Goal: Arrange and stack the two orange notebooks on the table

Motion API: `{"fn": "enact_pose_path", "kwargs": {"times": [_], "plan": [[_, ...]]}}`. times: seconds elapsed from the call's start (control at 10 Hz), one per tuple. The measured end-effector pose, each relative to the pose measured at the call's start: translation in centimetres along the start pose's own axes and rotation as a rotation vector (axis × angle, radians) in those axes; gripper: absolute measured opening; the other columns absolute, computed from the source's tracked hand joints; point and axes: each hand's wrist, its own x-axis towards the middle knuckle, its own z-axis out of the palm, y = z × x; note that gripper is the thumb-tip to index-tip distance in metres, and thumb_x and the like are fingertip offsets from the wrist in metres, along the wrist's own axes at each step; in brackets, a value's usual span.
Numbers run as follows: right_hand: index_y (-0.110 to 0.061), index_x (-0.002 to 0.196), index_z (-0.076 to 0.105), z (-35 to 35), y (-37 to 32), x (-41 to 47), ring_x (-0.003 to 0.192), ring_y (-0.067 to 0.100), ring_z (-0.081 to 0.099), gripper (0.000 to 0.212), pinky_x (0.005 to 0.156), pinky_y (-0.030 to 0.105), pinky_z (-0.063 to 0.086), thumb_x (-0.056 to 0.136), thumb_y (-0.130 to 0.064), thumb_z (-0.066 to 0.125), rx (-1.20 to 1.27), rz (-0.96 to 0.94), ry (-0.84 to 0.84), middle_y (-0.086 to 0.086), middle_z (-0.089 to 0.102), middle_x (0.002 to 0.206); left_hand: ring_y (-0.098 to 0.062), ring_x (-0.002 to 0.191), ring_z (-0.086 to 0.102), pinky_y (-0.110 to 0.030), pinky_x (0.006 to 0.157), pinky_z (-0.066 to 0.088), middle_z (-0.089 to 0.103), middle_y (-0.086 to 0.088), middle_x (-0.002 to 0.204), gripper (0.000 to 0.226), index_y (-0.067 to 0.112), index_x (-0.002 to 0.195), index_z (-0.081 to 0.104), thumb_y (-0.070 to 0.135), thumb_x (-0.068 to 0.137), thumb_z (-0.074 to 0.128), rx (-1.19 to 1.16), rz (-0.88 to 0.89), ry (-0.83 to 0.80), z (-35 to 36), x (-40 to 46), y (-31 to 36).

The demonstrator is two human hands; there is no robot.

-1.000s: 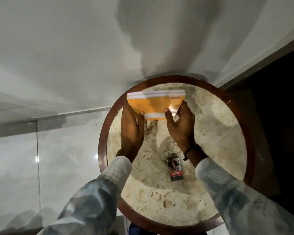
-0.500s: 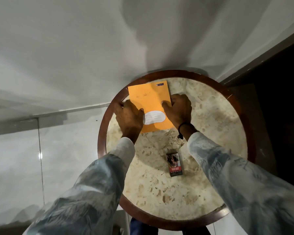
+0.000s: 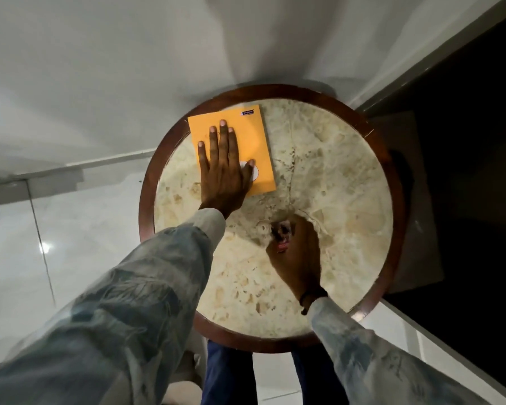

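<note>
Left hand (image 3: pixel 222 171) lies flat, fingers spread, on the orange notebook (image 3: pixel 257 147) at the table's (image 3: pixel 348 171) far edge; right hand (image 3: pixel 297 258) curls around a small blurred packet (image 3: pixel 281 235)

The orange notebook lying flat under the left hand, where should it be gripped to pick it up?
Take the orange notebook by its far-left corner, which overhangs the table rim, coming from the left side. It lies flat, so elsewhere fingers cannot get under. The left hand rests flat on its cover; the right hand is on the small box.
</note>
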Motion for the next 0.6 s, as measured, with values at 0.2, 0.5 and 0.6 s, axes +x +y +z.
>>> {"fn": "enact_pose_path", "kwargs": {"times": [0.2, 0.5, 0.6], "plan": [[-0.013, 0.127, 0.052, -4.4, -3.3, 12.6, 0.107, 0.032, 0.065, 0.059, 0.083, 0.042, 0.060, 0.075, -0.025, 0.079, 0.101, -0.014, 0.301, 0.013, 0.068, 0.119, -0.035, 0.163, 0.004, -0.058, 0.131, 0.010, 0.004, -0.015, 0.174, 0.077, 0.005, 0.164, 0.010, 0.054, 0.106, 0.022, 0.036, 0.010, -0.003, 0.3, -0.1, -0.1], [-0.011, 0.134, 0.049, -7.0, -5.5, 16.7, 0.121, 0.038, 0.059, 0.068, 0.093, 0.047, 0.055, 0.077, -0.027, 0.082, 0.017, -0.074, 0.162, 0.015, 0.063, 0.130, -0.035, 0.163, -0.001, -0.057, 0.131, 0.008, -0.003, -0.016, 0.174, 0.080, 0.004, 0.164, 0.004, 0.055, 0.105, 0.022, 0.066, 0.015, -0.069, -1.1, 0.0, 0.0], [-0.014, 0.120, 0.059, -11.4, -7.5, 15.7, 0.106, 0.029, 0.070, 0.057, 0.084, 0.042, 0.061, 0.075, -0.035, 0.087, 0.377, -0.073, 0.284, 0.005, 0.071, 0.110, -0.034, 0.163, -0.003, -0.056, 0.132, 0.007, -0.004, -0.014, 0.174, 0.079, 0.006, 0.165, 0.002, 0.054, 0.106, 0.022, 0.054, 0.074, -0.032, -3.8, -0.9, 0.5]]}}
